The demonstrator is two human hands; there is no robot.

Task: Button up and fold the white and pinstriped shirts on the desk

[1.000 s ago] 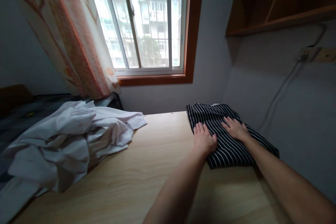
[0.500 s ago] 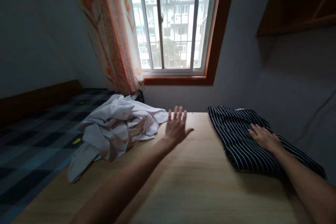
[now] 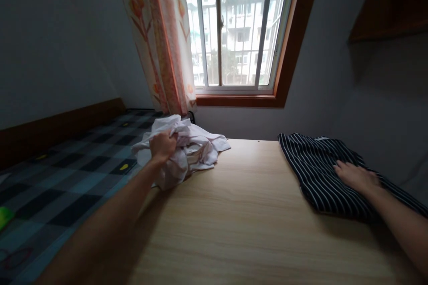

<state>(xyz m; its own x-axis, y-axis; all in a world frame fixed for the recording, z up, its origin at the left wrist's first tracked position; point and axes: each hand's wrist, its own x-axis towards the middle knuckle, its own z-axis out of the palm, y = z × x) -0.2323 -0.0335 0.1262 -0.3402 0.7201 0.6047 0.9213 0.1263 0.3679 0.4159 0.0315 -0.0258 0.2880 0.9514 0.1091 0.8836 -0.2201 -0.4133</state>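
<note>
A crumpled white cloth lies at the far left of the light wooden table, partly over its left edge. My left hand is closed on the cloth's left part, its fingers wrapped in the folds. On the right side of the table a black garment with white stripes is spread fairly flat. Resting on top of it is my right hand, palm down with the fingers stretched out.
Left of the table is a bed with a dark checked cover. Behind stand a window and a flowered curtain. A wooden shelf hangs at the upper right.
My left hand has moved left from the bare table and taken hold of the white cloth, whose left end is now gathered up. My right hand stays on the striped garment. The view has shifted left.
</note>
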